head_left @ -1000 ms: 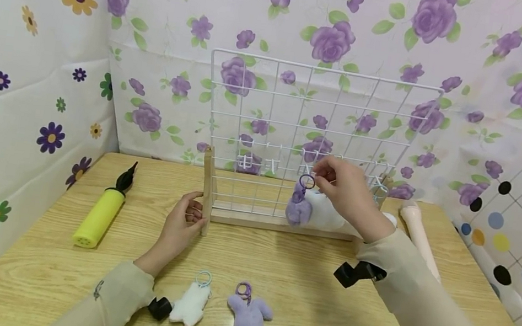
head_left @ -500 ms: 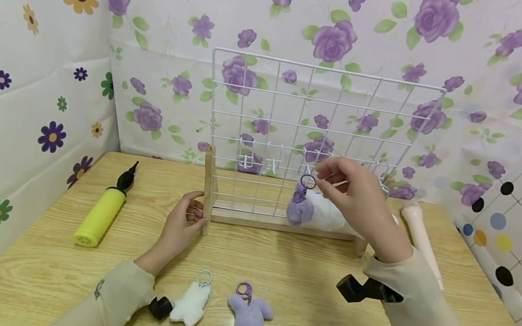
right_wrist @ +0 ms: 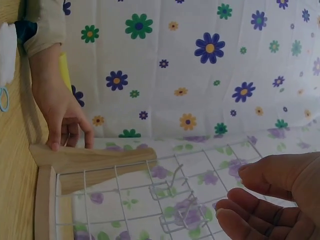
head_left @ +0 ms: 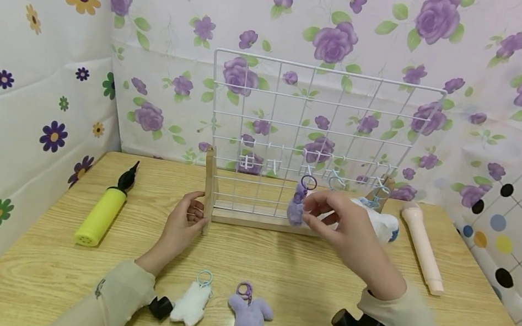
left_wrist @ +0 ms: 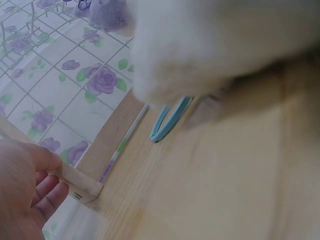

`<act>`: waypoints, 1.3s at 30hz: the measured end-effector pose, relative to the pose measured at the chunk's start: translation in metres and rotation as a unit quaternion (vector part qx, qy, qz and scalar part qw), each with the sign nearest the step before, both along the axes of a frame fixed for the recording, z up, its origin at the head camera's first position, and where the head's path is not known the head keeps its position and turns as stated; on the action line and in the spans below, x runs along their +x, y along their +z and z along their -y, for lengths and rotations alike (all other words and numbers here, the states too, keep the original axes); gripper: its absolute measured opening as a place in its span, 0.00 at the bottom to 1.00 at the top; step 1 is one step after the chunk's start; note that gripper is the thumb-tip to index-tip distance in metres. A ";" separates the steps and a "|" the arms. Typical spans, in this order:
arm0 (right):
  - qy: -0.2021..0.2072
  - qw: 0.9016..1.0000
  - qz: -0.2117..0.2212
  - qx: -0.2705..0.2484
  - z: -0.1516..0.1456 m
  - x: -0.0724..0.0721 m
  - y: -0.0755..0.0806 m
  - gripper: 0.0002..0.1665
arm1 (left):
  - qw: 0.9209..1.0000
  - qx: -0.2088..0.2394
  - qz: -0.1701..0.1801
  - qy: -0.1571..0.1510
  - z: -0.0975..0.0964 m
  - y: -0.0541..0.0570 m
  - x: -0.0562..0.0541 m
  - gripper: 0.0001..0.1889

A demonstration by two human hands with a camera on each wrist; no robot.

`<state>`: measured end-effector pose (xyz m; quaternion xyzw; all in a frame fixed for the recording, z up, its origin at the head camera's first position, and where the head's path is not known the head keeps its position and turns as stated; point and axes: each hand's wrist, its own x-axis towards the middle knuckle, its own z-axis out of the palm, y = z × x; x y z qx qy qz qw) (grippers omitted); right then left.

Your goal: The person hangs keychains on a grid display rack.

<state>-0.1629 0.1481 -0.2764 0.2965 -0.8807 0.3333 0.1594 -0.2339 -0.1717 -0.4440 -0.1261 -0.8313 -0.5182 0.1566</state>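
My left hand (head_left: 185,218) holds the left wooden leg (head_left: 209,189) of a white wire grid rack (head_left: 290,97), thumb and fingers on either side in the left wrist view. My right hand (head_left: 344,225) is in front of the grid, fingers loosely bent; the right wrist view shows nothing between them. Its fingertips overlap the edge of a small purple plush keychain (head_left: 295,209), which hangs by its ring from a hook. White plush keychains (head_left: 382,224) with blue rings hang farther right, partly hidden behind that hand. White hooks (head_left: 246,162) line the grid's left part.
Near the table's front lie a white plush keychain (head_left: 191,303) with a blue ring and a purple plush keychain (head_left: 249,325). A yellow hand pump (head_left: 100,218) lies at left, a pale pink stick-shaped thing (head_left: 422,247) at right. Flowered cloth walls surround the table.
My right hand has come away from the purple keychain's ring and moved down beside its plush body, uncovering the blue ring and hooks behind. My left hand stays on the rack leg.
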 end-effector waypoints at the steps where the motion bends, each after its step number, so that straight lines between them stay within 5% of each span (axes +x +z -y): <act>1: 0.006 1.000 0.004 -0.002 0.001 0.002 -0.003 0.11 | 1.000 0.000 0.000 0.000 0.000 0.000 0.000 0.33; 18: 0.073 0.994 0.077 -0.007 0.020 0.012 -0.062 0.09 | 1.000 -0.005 -0.001 -0.002 0.001 -0.003 -0.003 0.31; 31: 0.122 0.976 0.178 0.007 0.035 0.013 -0.105 0.08 | 1.000 0.005 0.010 -0.002 0.000 -0.001 -0.002 0.31; 39: 0.146 0.968 0.199 0.051 0.045 0.011 -0.122 0.09 | 1.000 0.005 0.016 0.003 0.000 -0.001 -0.001 0.33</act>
